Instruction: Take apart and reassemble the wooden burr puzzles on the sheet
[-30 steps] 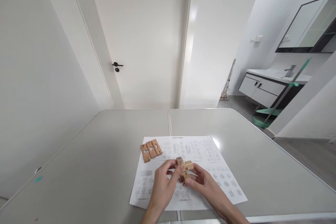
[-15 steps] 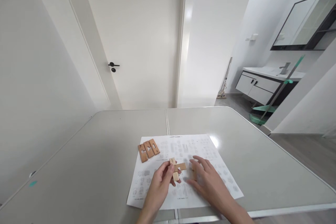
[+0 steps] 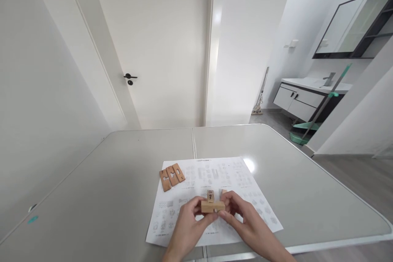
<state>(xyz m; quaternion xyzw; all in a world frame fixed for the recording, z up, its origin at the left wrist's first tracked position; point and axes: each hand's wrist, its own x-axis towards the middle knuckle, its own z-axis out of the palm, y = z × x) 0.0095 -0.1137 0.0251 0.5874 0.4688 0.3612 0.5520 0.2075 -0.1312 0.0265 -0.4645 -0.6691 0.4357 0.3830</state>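
Observation:
Both of my hands are over the printed sheet, closed around a small group of wooden puzzle blocks. My left hand (image 3: 192, 222) grips the left end of a notched wooden block (image 3: 208, 207) lying crosswise. A second block (image 3: 210, 196), marked with a handwritten 3, sticks up behind it. Thumb and fingers of my right hand (image 3: 242, 215) pinch the crosswise block's right end. A pale wooden block (image 3: 224, 192) shows just beyond the right fingers; whether they touch it I cannot tell. My fingers hide the undersides of the pieces.
Three flat, numbered wooden pieces (image 3: 172, 177) with cut-outs lie side by side on the sheet's upper left. The printed paper sheet (image 3: 172, 229) shows small diagrams. It rests on a grey folding table (image 3: 116, 188) with a centre seam. A closed door (image 3: 159, 49) stands behind.
My right hand has moved left and closed on the block's right end. The blocks in my left hand have turned, so the marked one now points away from me.

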